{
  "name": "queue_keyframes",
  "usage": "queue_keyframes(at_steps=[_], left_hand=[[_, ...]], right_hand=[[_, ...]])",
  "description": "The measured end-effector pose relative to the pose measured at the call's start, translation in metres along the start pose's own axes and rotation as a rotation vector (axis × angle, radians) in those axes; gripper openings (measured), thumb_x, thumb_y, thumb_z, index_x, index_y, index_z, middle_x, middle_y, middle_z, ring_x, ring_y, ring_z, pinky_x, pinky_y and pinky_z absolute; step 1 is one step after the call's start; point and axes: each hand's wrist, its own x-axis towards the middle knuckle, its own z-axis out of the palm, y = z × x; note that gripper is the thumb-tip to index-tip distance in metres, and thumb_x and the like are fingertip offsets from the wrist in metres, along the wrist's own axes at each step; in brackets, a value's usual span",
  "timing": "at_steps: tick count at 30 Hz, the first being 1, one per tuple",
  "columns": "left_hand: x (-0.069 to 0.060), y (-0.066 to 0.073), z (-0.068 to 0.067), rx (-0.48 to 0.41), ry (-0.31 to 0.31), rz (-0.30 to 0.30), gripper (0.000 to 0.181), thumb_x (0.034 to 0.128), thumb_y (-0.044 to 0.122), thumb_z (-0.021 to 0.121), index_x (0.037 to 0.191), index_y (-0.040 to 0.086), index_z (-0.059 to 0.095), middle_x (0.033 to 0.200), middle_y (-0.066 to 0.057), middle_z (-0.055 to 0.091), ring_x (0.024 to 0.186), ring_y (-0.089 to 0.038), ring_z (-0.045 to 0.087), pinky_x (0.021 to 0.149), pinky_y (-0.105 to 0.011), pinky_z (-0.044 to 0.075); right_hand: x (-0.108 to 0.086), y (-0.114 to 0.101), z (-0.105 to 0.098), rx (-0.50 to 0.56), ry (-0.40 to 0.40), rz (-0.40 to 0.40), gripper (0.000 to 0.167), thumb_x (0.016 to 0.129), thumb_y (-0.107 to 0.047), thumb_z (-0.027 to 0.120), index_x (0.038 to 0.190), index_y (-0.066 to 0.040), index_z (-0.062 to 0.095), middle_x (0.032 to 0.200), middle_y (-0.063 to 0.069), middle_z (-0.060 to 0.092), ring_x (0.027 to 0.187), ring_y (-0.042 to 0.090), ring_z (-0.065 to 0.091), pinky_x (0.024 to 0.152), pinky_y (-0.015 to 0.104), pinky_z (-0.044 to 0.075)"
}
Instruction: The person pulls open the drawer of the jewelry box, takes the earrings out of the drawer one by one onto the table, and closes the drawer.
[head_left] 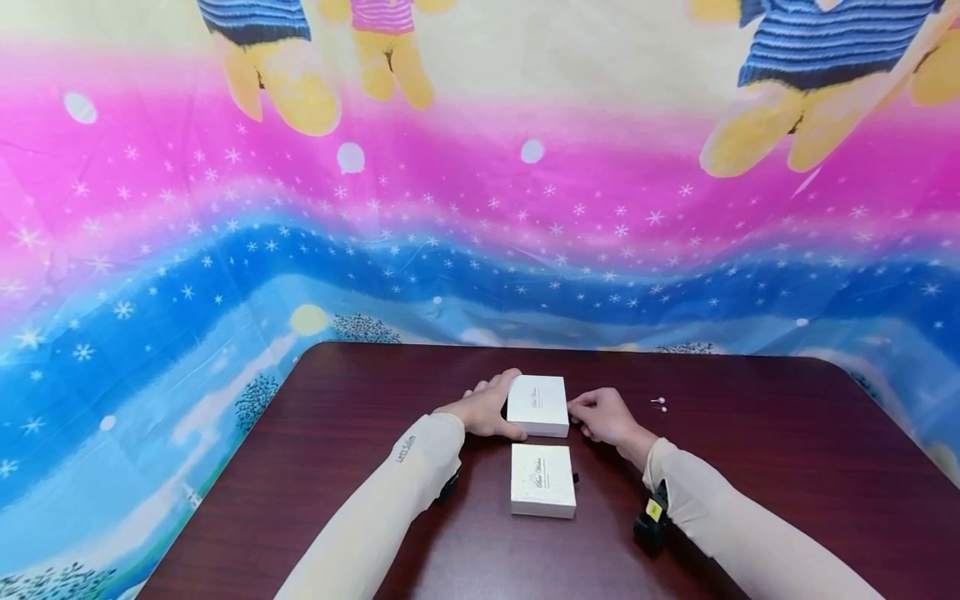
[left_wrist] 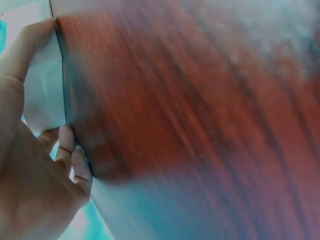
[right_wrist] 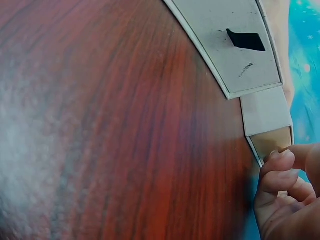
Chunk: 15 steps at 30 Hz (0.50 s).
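Two white lettered gift boxes lie on the table. My left hand (head_left: 486,408) holds the far white box (head_left: 537,400) by its left side, thumb along the near side and fingers at the back. At that box's right end my right hand (head_left: 606,417) has thumb and forefinger pinched together. In the right wrist view, the fingertips (right_wrist: 280,159) meet at the box's tan-looking end face (right_wrist: 267,141); whatever is between them is hidden. The near white box (head_left: 543,481) lies untouched in front, with a black ribbon tab (right_wrist: 247,40) sticking out of its right end.
Two small pearl-like studs (head_left: 659,405) lie on the dark red-brown table (head_left: 360,400) to the right of my right hand. Behind the table hangs a printed cloth (head_left: 480,208) in pink and blue. A black wrist camera (head_left: 649,527) sits under the right sleeve.
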Motion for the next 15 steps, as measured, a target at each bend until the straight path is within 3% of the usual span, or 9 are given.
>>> queue_keyframes(at_steps=[6, 15], left_hand=[[-0.0038, 0.0000, -0.0001, 0.013, 0.027, 0.014, 0.107, 0.0804, 0.047, 0.081, 0.160, 0.023, 0.014, 0.156, -0.005, 0.039, 0.119, -0.024, 0.040, 0.105, -0.046, 0.032], [-0.0090, 0.0028, 0.0017, 0.017, 0.030, 0.010, 0.114, 0.0809, 0.047, 0.081, 0.163, 0.021, 0.007, 0.166, -0.007, 0.027, 0.137, -0.031, 0.038, 0.115, -0.052, 0.028]], right_hand=[[-0.0015, -0.0021, -0.0017, -0.009, -0.003, 0.010, 0.027, 0.103, -0.013, 0.055, 0.114, 0.006, 0.070, 0.079, 0.005, 0.060, 0.056, 0.012, 0.048, 0.053, 0.026, 0.041], [-0.0055, -0.0029, -0.0047, -0.026, 0.013, 0.027, 0.028, 0.102, -0.020, 0.059, 0.108, 0.004, 0.072, 0.079, 0.005, 0.062, 0.056, 0.010, 0.050, 0.054, 0.027, 0.045]])
